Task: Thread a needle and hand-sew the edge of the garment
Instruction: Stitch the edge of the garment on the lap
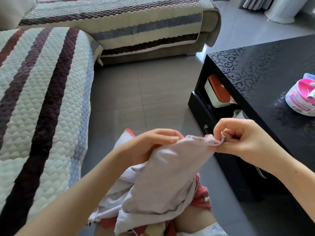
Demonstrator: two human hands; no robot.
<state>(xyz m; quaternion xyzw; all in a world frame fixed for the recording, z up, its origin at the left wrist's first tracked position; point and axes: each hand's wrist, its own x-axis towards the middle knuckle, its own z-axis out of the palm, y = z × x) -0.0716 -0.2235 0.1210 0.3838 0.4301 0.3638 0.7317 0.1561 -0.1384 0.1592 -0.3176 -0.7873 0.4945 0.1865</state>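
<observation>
Two big pieces of furniture frame the seated person: a quilted sofa cover in pale green with dark purple stripes (42,99) on their left and a glossy black coffee table with a scroll pattern (264,74) on their right. Across their lap lies the pale lilac cotton garment (167,176). Its upper edge is lifted and drawn between both hands above the grey tiled floor (139,86).

That edge is bunched at its right end, so I judge a stitch placed there could catch an extra fold or wander off the hem. I cannot make out the needle, and the fingertips under the cloth sit where a point would likely come through. A hard tug might also pucker the seam.

The left hand (153,142) grips the cloth, with the thumb flat on top and the fingers curled beneath, wrist low over the lap. The right hand (242,137) is raised a little nearer the table. It pinches the crumpled end of the hem between thumb and forefinger, and the other fingers are folded in.

On the table, well apart from the hands, stands a small pink-and-white plastic tub (301,99). A thin red thread (139,131) shows just beyond the left hand, running along a red-stitched corner of fabric.
</observation>
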